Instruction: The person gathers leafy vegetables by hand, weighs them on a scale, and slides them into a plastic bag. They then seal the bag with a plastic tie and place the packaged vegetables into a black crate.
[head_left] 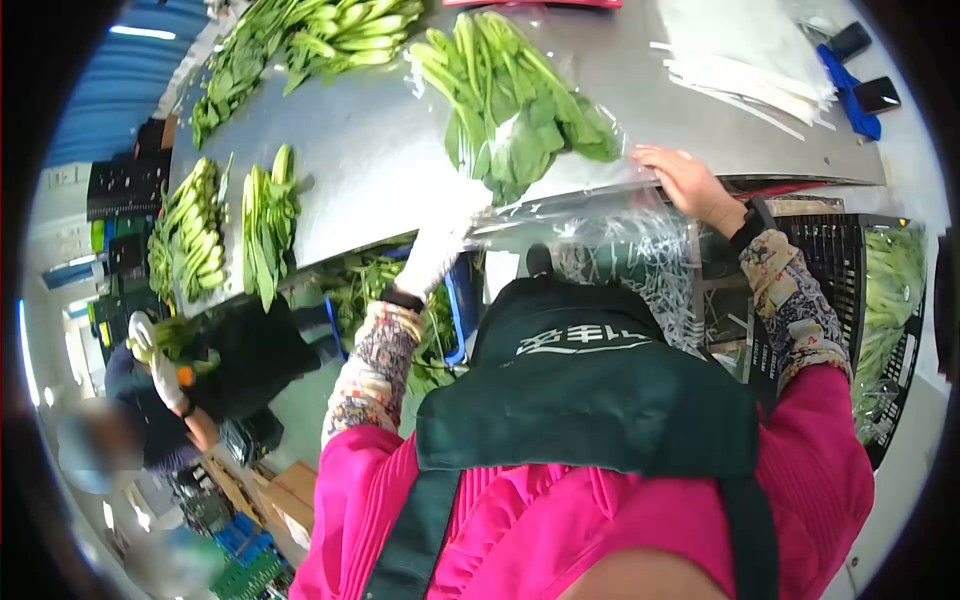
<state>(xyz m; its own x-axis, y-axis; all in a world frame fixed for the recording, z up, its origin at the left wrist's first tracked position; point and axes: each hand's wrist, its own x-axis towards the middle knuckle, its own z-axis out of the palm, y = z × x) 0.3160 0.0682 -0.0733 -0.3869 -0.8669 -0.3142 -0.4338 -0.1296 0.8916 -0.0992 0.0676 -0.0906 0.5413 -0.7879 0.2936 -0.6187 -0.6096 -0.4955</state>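
The clear bag [635, 172] with the green leaves [530, 145] in it lies at the near edge of the metal table [365, 160]. It looks light and floppy, and the plastic may be slippery. The leaves look soft and could tear, so the thick stems seem the best place to hold. The left hand [445, 240], in a white glove, is at the bag's near left corner; glare hides its fingers, so I can't tell if they pinch. The right hand [690, 185] is at the bag's right edge, fingers close together; I can't tell if they grip. Left of the bag lie two loose bunches [268, 235]. Right of it are white sheets [745, 60] and a phone [877, 95]. Far left of the bag, another person [172, 375] holds greens.
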